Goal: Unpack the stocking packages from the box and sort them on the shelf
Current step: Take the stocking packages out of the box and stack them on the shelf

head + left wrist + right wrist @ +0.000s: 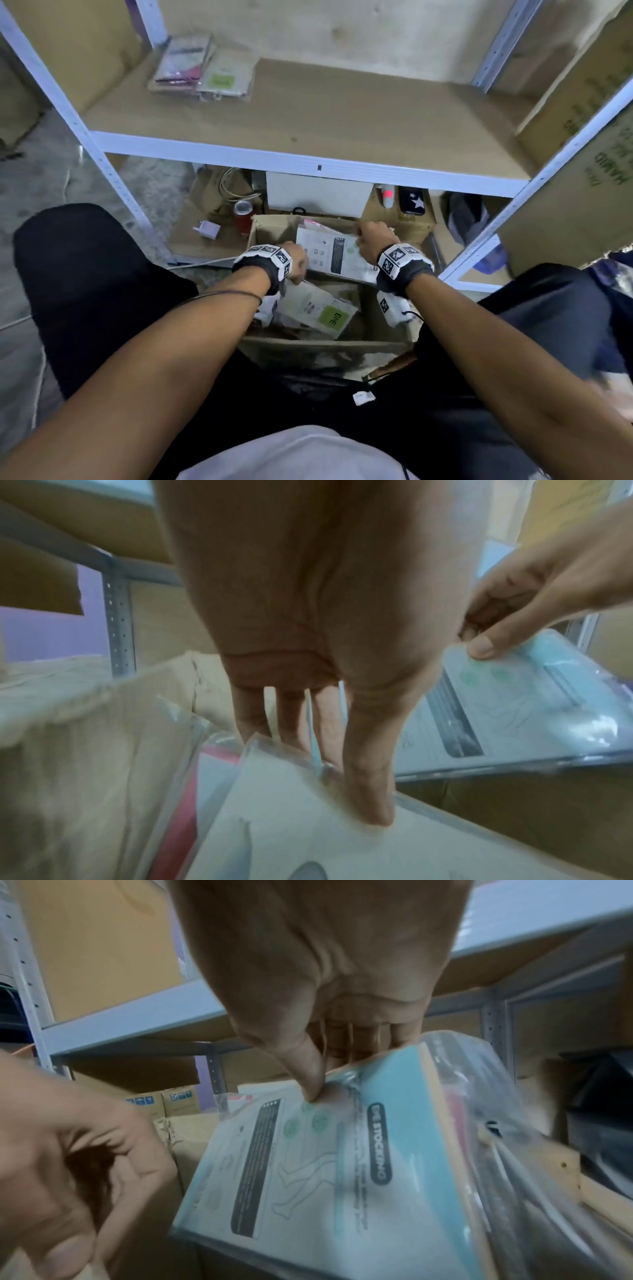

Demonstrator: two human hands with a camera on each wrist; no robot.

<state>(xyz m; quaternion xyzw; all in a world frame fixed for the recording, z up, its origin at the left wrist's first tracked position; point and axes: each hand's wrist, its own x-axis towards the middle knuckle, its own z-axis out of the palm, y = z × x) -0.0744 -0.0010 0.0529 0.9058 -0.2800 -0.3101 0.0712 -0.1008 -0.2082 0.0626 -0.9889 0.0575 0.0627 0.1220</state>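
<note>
Right hand [371, 241] pinches a stack of stocking packages [342, 1164] by its top edge, thumb on the printed back, lifted at the far right of the open cardboard box [308, 346], probably so the pile comes out as one. Left hand [308, 642] reaches into the box's left side, straight fingers and thumb touching a loose package [308, 831], not clearly gripping yet. Two piles [205, 73] already sit at the shelf board's [342, 120] far-left corner, likely sorted by kind.

Right hand [325, 993] pinching blue stocking package [342, 1177], shelf [143, 1020] behind
</note>
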